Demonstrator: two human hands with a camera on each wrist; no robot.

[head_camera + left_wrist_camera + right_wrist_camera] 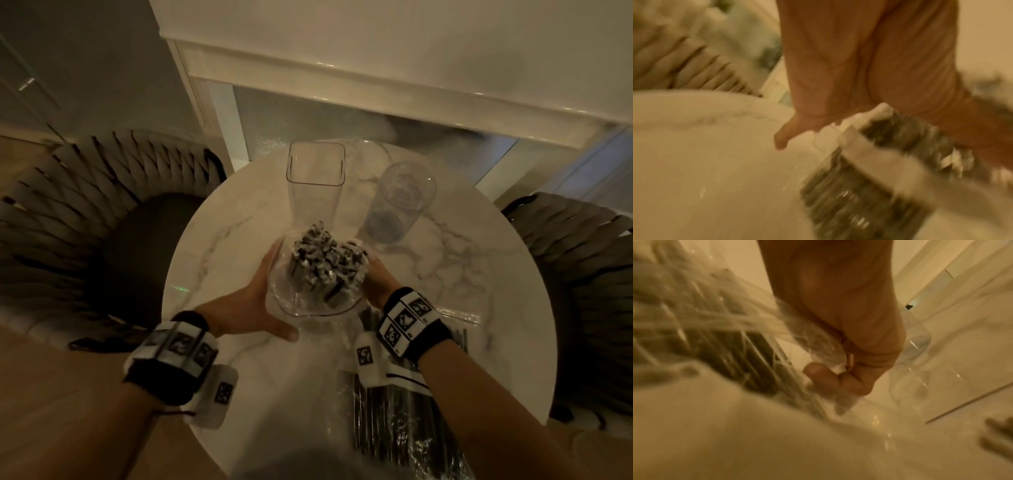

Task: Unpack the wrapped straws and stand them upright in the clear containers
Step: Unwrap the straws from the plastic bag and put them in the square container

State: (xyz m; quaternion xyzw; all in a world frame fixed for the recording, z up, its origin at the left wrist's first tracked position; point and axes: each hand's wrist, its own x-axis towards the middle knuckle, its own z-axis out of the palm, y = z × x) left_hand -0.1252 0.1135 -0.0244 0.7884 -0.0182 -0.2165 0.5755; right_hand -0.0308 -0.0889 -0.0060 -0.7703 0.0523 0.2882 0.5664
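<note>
A bundle of black straws (325, 263) in crinkled clear wrapping stands tilted over the middle of the round marble table (233, 219). The wrapping flares open toward me. My left hand (257, 301) curls round its left side, thumb at the near edge. My right hand (376, 279) holds the right side; in the right wrist view its fingers (830, 379) pinch the clear wrap (818, 340) beside the dark straws (756, 363). Behind the bundle stand an empty square clear container (315, 174) and an empty round one (402, 202). The left wrist view is blurred, showing the left hand (838, 81) against straws (910, 138).
More packs of wrapped black straws (404, 418), one with a white label band, lie on the table under my right forearm. Woven chairs stand at the left (85, 205) and the right (589, 267). A white cabinet edge (376, 78) runs behind the table.
</note>
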